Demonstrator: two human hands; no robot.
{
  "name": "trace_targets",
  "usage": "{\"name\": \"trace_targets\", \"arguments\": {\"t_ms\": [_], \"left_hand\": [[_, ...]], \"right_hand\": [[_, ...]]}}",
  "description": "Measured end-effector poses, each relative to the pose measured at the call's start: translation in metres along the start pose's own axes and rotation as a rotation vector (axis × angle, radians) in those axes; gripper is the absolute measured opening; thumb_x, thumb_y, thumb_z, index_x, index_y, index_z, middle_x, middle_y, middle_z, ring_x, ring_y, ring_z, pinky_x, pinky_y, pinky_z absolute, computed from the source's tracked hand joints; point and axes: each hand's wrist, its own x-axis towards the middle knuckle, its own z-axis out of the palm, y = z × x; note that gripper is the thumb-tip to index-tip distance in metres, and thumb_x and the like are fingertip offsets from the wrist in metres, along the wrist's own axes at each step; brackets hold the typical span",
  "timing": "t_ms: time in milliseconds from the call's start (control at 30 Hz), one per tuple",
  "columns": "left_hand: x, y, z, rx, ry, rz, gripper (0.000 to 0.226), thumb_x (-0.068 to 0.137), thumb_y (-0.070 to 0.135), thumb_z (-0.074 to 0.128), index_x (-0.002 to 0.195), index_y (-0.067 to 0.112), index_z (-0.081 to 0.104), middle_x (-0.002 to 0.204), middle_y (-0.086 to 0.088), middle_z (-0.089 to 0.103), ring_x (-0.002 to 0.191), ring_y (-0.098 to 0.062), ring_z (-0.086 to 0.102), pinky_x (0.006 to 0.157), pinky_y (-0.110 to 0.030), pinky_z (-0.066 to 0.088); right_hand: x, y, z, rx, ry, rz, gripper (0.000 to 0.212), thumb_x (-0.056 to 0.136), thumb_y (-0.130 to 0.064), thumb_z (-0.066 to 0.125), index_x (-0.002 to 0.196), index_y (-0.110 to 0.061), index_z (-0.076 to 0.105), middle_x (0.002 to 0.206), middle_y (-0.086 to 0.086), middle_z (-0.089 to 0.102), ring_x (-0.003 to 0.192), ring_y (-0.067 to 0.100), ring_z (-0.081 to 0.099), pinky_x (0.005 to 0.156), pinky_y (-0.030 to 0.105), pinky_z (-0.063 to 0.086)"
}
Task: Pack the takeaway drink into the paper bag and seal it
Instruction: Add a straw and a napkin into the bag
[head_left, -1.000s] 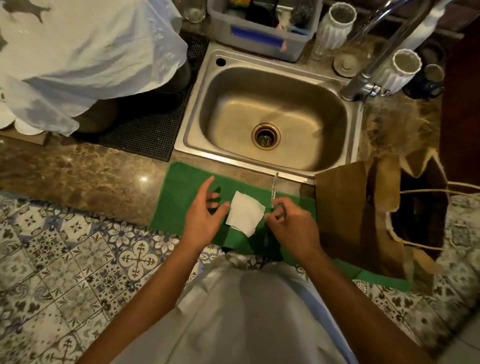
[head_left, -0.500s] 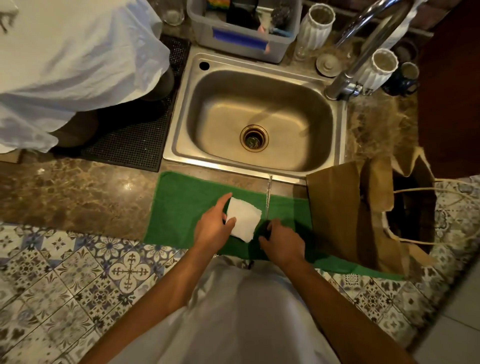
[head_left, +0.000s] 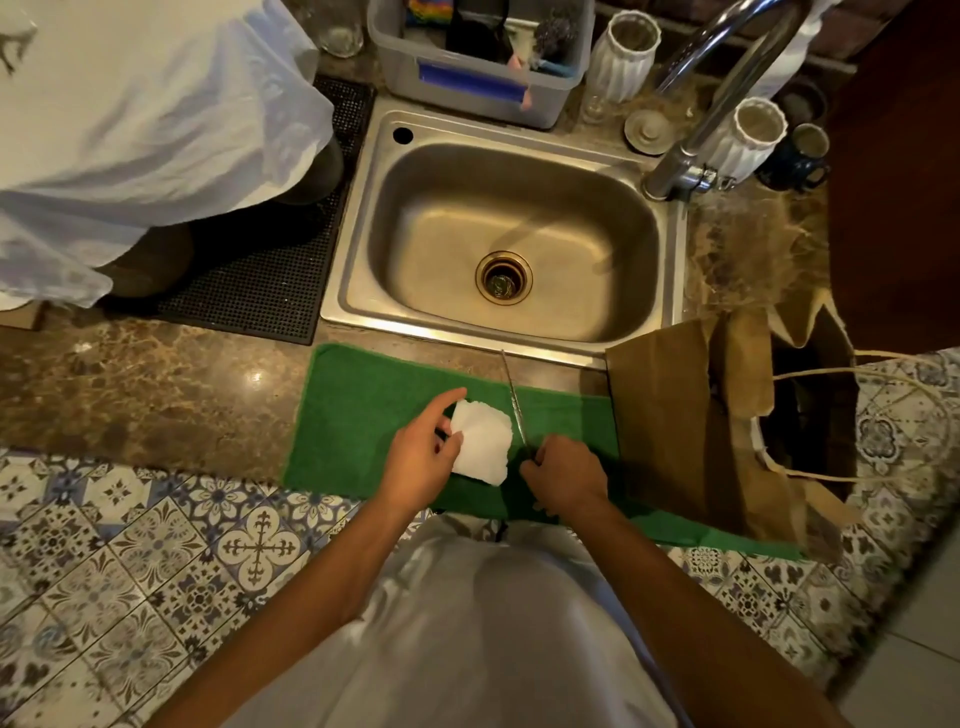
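Right hand (head_left: 563, 475) is curling closed around the near end of a thin wrapped straw (head_left: 513, 400) (clear-looking, hard to tell), which is running up-frame toward the sink (head_left: 358, 218). Left hand (head_left: 421, 457) is pinching the left edge of a folded white napkin (head_left: 483, 448), index finger extended above it, just left of the straw. Both are sitting on a green mat (head_left: 358, 415) at lower centre. Brown paper bag (head_left: 675, 415) is standing open at centre right, touching the mat's right end, its handles drooping right. The drink is not visible; the bag interior is too dark to tell. Faucet (head_left: 727, 88) is arching at upper right.
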Motion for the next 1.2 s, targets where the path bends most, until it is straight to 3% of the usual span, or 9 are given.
{"name": "trace_targets", "arguments": {"t_ms": [267,433,600,700,833,933,1000,1067,1200], "left_hand": [[-0.017,0.022,-0.014,-0.139,0.056,0.025,0.055,0.098,0.009,0.062,0.144,0.039,0.051,0.100,-0.005,0.063,0.081,-0.032,0.066,0.080,-0.049,0.061],[-0.028,0.059,-0.028,-0.174,0.103,0.117,0.054,0.099,0.007,0.061,0.147,0.029,0.050,0.101,0.002,0.062,0.072,-0.017,0.071,0.073,-0.031,0.060],[-0.037,0.095,-0.030,-0.247,0.144,0.194,0.054,0.098,0.003,0.061,0.143,0.033,0.053,0.095,0.013,0.061,0.069,-0.013,0.067,0.074,-0.040,0.061],[-0.040,0.111,-0.022,-0.275,0.142,0.242,0.057,0.098,0.001,0.061,0.142,0.036,0.052,0.088,0.023,0.061,0.069,-0.012,0.065,0.074,-0.043,0.061],[-0.050,0.132,-0.007,-0.320,0.180,0.270,0.057,0.098,0.001,0.061,0.143,0.036,0.052,0.094,0.011,0.064,0.071,-0.017,0.065,0.073,-0.046,0.060],[-0.056,0.146,0.010,-0.381,0.239,0.276,0.057,0.098,-0.003,0.060,0.141,0.034,0.053,0.096,-0.007,0.062,0.068,-0.019,0.064,0.068,-0.038,0.060],[-0.059,0.156,0.026,-0.428,0.273,0.257,0.056,0.098,-0.006,0.058,0.140,0.030,0.052,0.091,0.002,0.064,0.066,-0.016,0.063,0.064,-0.030,0.059],[-0.062,0.166,0.042,-0.448,0.297,0.229,0.055,0.098,-0.005,0.058,0.140,0.030,0.051,0.085,0.014,0.065,0.065,-0.013,0.062,0.065,-0.029,0.058],[-0.066,0.185,0.068,-0.438,0.373,0.223,0.056,0.098,-0.002,0.060,0.139,0.034,0.053,0.094,-0.001,0.057,0.063,-0.013,0.063,0.068,-0.031,0.058]], "right_hand": [[-0.039,0.018,-0.039,0.497,0.047,-0.195,0.014,0.097,-0.016,0.066,0.086,-0.019,0.058,0.080,0.005,0.076,0.063,0.019,0.076,0.062,0.048,0.064],[-0.076,0.012,-0.092,0.846,0.099,-0.387,0.004,0.100,-0.007,0.059,0.098,-0.010,0.061,0.086,0.010,0.077,0.066,0.025,0.074,0.052,0.025,0.053],[-0.112,0.011,-0.132,1.097,0.176,-0.533,0.028,0.100,0.002,0.055,0.119,-0.018,0.058,0.086,0.013,0.076,0.065,0.037,0.071,0.055,0.036,0.055],[-0.127,0.023,-0.148,1.122,0.222,-0.667,0.027,0.101,0.005,0.053,0.119,-0.014,0.063,0.087,0.014,0.075,0.064,0.032,0.071,0.056,0.037,0.057],[-0.146,0.049,-0.170,1.098,0.284,-0.812,0.024,0.101,0.004,0.050,0.106,-0.008,0.070,0.093,0.011,0.078,0.073,0.025,0.075,0.061,0.034,0.061],[-0.156,0.070,-0.195,1.115,0.327,-0.858,0.019,0.095,0.000,0.055,0.098,-0.013,0.069,0.096,0.008,0.079,0.083,0.017,0.078,0.067,0.028,0.061],[-0.154,0.087,-0.211,1.110,0.336,-0.863,0.014,0.089,-0.010,0.063,0.097,-0.020,0.069,0.099,0.006,0.080,0.090,0.017,0.078,0.074,0.031,0.061],[-0.150,0.107,-0.224,1.108,0.319,-0.884,0.018,0.085,-0.012,0.070,0.102,-0.020,0.068,0.105,0.007,0.080,0.100,0.024,0.077,0.080,0.039,0.062],[-0.144,0.149,-0.244,1.135,0.221,-0.940,0.038,0.078,-0.001,0.076,0.111,-0.015,0.063,0.115,0.008,0.078,0.110,0.026,0.075,0.087,0.042,0.062]]}}
